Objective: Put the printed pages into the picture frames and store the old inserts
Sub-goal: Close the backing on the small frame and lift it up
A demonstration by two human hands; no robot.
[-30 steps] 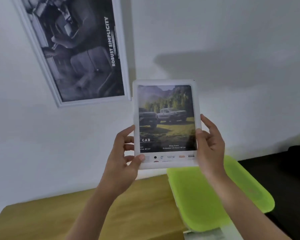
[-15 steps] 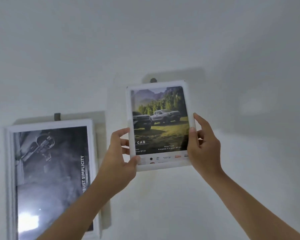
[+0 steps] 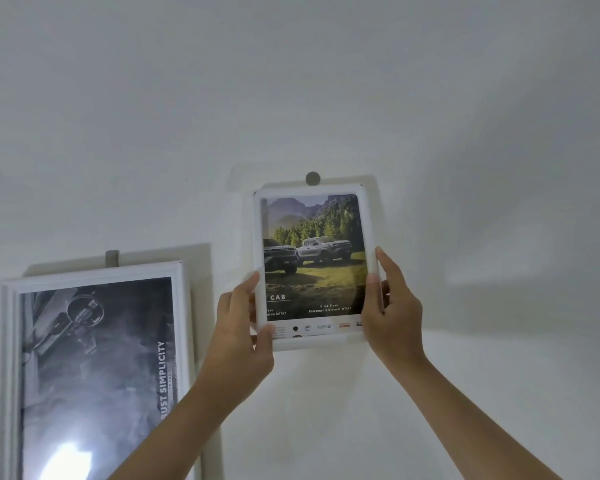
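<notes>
Small white frame (image 3: 314, 268) with truck print inside, upright against wall, top edge just under round grey hook (image 3: 312, 178). Likely light, rigid; glazed front probably slick and breakable, so best taken by the side rails, low down, as now. Left hand (image 3: 245, 336) clamped on lower left edge, thumb over front; right hand (image 3: 392, 308) clamped on lower right edge. Larger framed poster (image 3: 94, 368) hanging to the left, below. Against half a second ago: frame raised closer to hook, grips unchanged
</notes>
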